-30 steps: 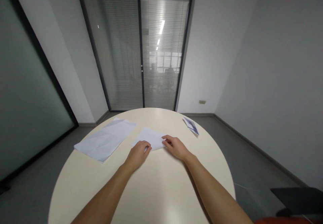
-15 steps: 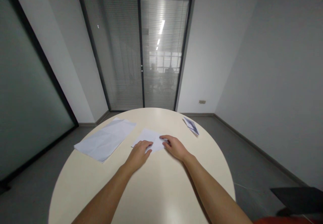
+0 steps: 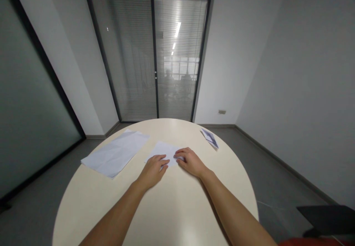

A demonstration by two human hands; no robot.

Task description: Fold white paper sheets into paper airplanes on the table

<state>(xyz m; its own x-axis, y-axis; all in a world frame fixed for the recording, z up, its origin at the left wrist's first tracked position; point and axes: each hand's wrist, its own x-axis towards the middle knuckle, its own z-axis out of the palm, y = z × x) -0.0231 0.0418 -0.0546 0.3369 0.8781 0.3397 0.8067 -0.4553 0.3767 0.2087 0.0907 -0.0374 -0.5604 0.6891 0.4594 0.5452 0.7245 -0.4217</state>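
A small white sheet of paper [image 3: 163, 149] lies near the middle of the round table, partly covered by my fingers. My left hand [image 3: 154, 169] rests on its lower left part, fingers loosely stretched and slightly apart. At the right side of the sheet, my right hand [image 3: 192, 163] has bent fingers and a thumb close together, with a bit of the paper between them. Whether that edge is folded over is hidden by the fingers.
Larger white sheets [image 3: 116, 153] lie on the left of the round table [image 3: 166, 209]. A folded paper piece [image 3: 210, 138] with a dark printed part sits near the far right edge. A black object [image 3: 327, 218] stands low at the right. Glass doors [image 3: 156, 54] are beyond.
My right fingers have moved slightly left and towards me over the sheet, closing nearer to the thumb. My left fingers have stretched out a little to the right.
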